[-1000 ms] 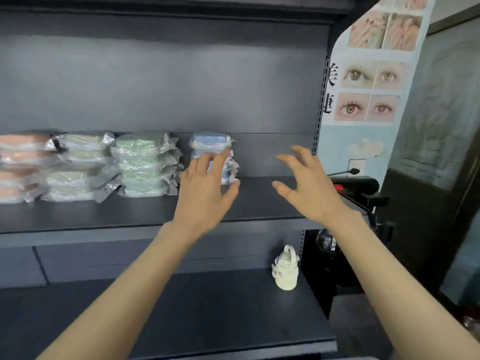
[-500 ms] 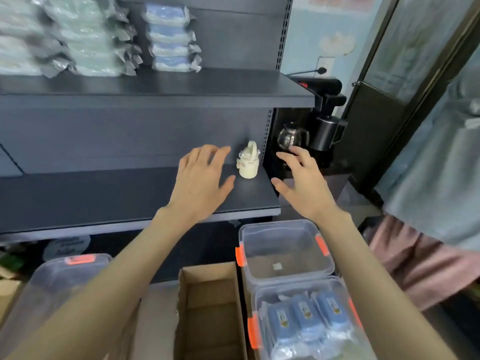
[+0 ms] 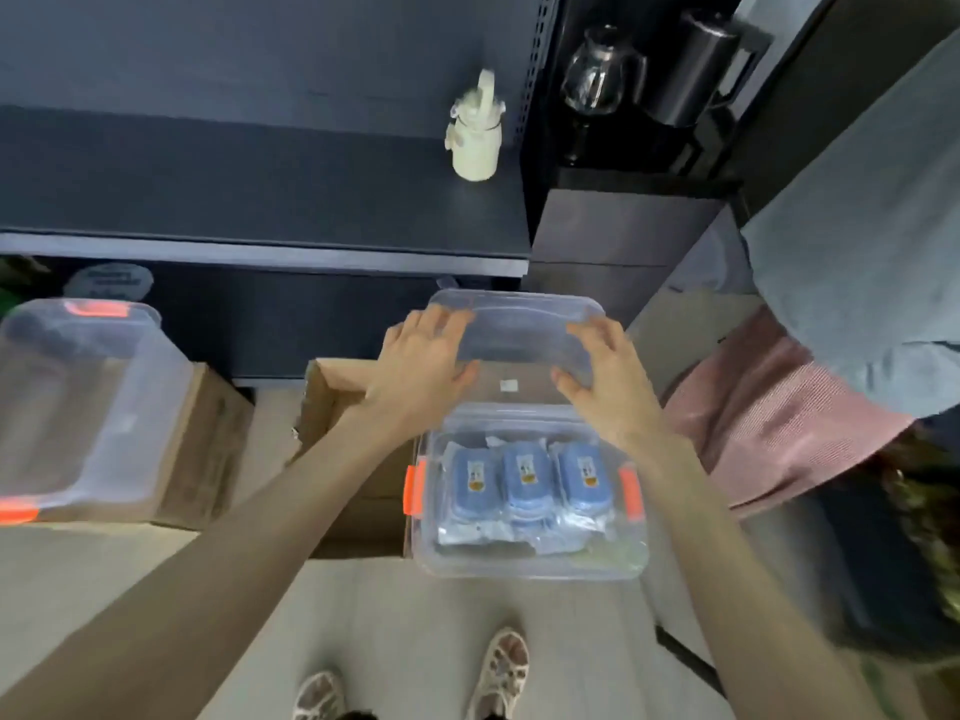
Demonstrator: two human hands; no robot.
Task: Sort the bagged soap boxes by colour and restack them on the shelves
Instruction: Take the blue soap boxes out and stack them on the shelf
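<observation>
Three blue bagged soap boxes (image 3: 527, 475) lie side by side in a clear bin (image 3: 530, 569) with orange latches on the floor in front of me. Behind it stands an empty clear bin (image 3: 519, 324). My left hand (image 3: 421, 366) lies over that empty bin's left side and my right hand (image 3: 608, 376) over its right side. Both have spread, lightly curved fingers at the rim and thumbs pointing inward. The dark lower shelf (image 3: 260, 200) runs above the bins.
A cream bottle (image 3: 475, 142) stands on the shelf's right end. A large clear bin (image 3: 88, 397) sits on a cardboard box (image 3: 208, 449) at left. An open carton (image 3: 337, 387) is beside the bins. A coffee maker (image 3: 691, 70) and another person (image 3: 857, 252) are at right.
My view has dropped from the upper shelf with the sorted stacks down to the floor. Both hands came down from shelf height onto the empty clear bin.
</observation>
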